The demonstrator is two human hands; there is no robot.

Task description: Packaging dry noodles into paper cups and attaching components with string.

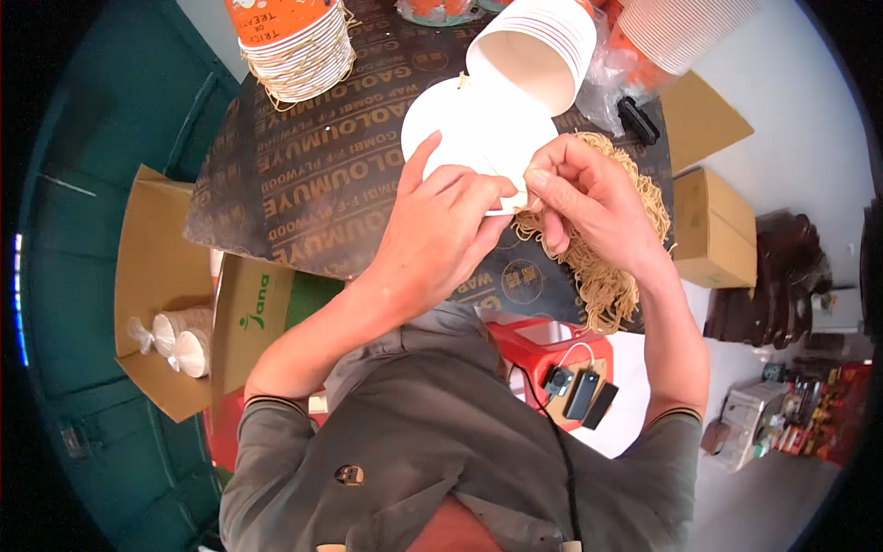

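A white paper bucket (460, 124) is tilted with its round mouth toward me at the front of the table. My left hand (441, 212) wraps its near left side, thumb and fingers closed against the rim. At the bucket's near right rim my right hand (584, 193) pinches what looks like a thin tan cord, mostly hidden by the fingertips. A small tan cord tip (463, 81) pokes out at the far rim. Just beneath and beside my right hand lies a heap of loose tan cords (616, 267).
A stack of white buckets (533, 55) lies on its side beyond. Orange-and-white buckets with cords (294, 55) stand far left. A black object (637, 121) sits by plastic wrap. Open cardboard box (166, 276) holds bagged cups at left; another box (717, 230) stands right. A red stool (543, 340) holds devices.
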